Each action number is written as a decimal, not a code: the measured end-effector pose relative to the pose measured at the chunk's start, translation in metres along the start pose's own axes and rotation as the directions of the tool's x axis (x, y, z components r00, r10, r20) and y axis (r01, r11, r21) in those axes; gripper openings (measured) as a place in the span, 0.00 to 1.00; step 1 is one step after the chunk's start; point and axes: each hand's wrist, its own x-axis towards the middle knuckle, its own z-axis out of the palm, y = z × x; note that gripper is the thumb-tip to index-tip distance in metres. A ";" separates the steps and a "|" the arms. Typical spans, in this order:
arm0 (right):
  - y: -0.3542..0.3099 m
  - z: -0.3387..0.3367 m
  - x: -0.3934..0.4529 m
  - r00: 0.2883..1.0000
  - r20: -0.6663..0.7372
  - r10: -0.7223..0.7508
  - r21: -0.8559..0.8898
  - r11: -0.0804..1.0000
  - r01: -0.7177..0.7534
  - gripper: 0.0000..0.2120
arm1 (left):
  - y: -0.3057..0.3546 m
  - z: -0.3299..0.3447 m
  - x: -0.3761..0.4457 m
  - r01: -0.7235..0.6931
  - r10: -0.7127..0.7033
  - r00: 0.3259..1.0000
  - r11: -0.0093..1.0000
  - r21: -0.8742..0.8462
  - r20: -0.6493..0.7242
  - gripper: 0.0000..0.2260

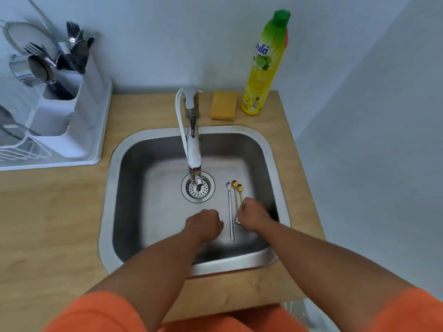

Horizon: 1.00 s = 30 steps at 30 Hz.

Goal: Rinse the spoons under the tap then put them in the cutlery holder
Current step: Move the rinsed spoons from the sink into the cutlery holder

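Three long spoons lie side by side on the floor of the steel sink (107, 188), right of the drain: a silver spoon (230, 212) and two gold spoons (236, 188). My right hand (253, 214) is curled down over the gold spoons' handles and hides most of them; a small flower-shaped handle end shows beneath it. My left hand (203, 225) is a closed fist just left of the silver spoon, holding nothing visible. The tap (193, 149) reaches over the drain, with no water running. The white cutlery holder (72, 111) stands at the back left with forks and utensils in it.
A yellow sponge (223, 105) and a tall yellow-green dish soap bottle (263, 65) stand behind the sink on the wooden counter (60, 224). A white dish rack tray (24, 161) holds the cutlery holder and a metal cup. Grey walls close in behind and on the right.
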 end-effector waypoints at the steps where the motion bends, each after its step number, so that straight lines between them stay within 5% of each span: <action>1: 0.001 0.000 0.001 1.000 -0.002 0.007 0.002 1.000 -0.007 0.08 | 0.005 -0.002 0.005 0.009 -0.010 0.999 1.000 -0.026 -0.033 0.15; 11: 0.003 -0.003 0.010 0.998 -0.029 0.049 0.009 0.999 -0.048 0.11 | 0.036 -0.015 0.055 0.129 -0.151 0.973 0.983 -0.133 -0.173 0.19; 21: -0.004 0.005 0.018 0.999 -0.005 0.033 -0.102 0.994 -0.033 0.09 | 0.036 0.003 0.037 0.195 -0.212 0.972 0.968 -0.160 -0.098 0.07; 30: -0.016 0.021 0.014 0.999 -0.003 0.034 -0.178 0.983 -0.034 0.08 | -0.009 0.002 0.001 0.225 -0.234 0.971 0.965 -0.132 -0.052 0.16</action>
